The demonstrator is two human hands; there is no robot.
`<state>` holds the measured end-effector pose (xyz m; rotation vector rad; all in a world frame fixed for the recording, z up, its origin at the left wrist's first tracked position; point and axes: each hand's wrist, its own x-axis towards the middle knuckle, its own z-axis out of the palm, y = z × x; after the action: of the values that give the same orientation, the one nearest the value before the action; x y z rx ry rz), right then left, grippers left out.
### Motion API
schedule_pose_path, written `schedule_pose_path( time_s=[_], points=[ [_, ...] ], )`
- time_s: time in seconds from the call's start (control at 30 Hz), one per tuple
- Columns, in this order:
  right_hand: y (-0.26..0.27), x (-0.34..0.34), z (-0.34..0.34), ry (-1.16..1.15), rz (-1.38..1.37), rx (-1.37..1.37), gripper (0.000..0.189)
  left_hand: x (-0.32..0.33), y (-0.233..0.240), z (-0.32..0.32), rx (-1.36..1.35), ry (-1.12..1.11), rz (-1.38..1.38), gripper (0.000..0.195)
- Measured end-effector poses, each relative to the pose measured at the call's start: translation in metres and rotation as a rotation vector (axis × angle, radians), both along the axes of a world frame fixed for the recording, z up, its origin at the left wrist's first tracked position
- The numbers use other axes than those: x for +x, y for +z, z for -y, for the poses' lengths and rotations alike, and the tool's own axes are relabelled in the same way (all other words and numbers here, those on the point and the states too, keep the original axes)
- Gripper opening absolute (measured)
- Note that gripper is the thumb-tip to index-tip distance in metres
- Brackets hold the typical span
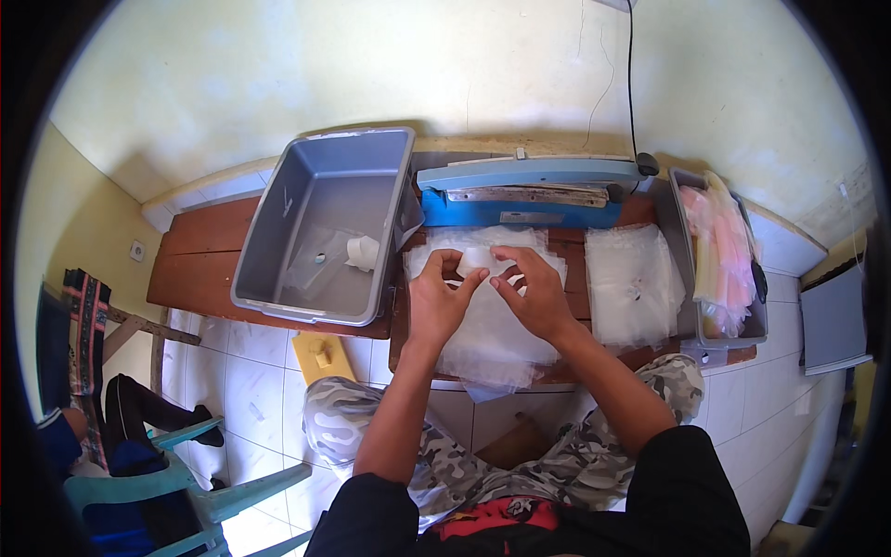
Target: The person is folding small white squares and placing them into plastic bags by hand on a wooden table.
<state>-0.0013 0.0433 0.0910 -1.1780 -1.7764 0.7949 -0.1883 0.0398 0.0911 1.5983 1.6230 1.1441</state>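
Note:
A small piece of white paper or label backing (476, 260) is pinched between the thumb and fingers of my left hand (445, 289). Close to its right edge is my right hand (532, 289), thumb and fingertips bent; whether it grips the piece is unclear. Both hands are over a spread stack of clear plastic bags (487, 327) on the brown wooden bench (209, 233). Just behind the stack stands a blue impulse sealer (522, 195) with its long arm across the top. A second pile of clear bags (630, 285) lies to the right.
At left, a grey plastic tub (320, 320) holds a few clear bags and crumpled white paper (363, 253). At right, another grey tub (731, 342) holds pink and yellow filled bags (720, 250). A black cable (632, 90) hangs down the wall. Green plastic chair (132, 484) stands lower left, beside another person's leg (153, 411).

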Motion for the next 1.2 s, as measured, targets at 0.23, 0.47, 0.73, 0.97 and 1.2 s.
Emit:
schedule_pose_path(
  time_s=[0.23, 0.47, 0.73, 0.97, 1.2],
  points=[
    [0.002, 0.017, 0.004, -0.015, -0.022, 0.05, 0.037, 0.012, 0.007, 0.0, -0.068, -0.163, 0.153, 0.047],
    [0.001, 0.028, 0.002, -0.04, 0.086, -0.039, 0.027, 0.016, 0.002, -0.007, -0.061, -0.269, 0.484, 0.047],
    [0.006, 0.026, 0.002, -0.023, -0.239, 0.122, 0.029, 0.026, 0.013, 0.0, 0.414, -0.252, 0.107, 0.044],
    [0.026, 0.03, 0.007, 0.029, -0.216, -0.195, 0.043, 0.035, 0.009, 0.005, 0.43, -0.299, 0.168, 0.049],
    [0.022, 0.026, 0.004, 0.035, -0.419, -0.1, 0.042, 0.027, 0.005, 0.003, 0.309, -0.267, 0.523, 0.025]
  ],
)
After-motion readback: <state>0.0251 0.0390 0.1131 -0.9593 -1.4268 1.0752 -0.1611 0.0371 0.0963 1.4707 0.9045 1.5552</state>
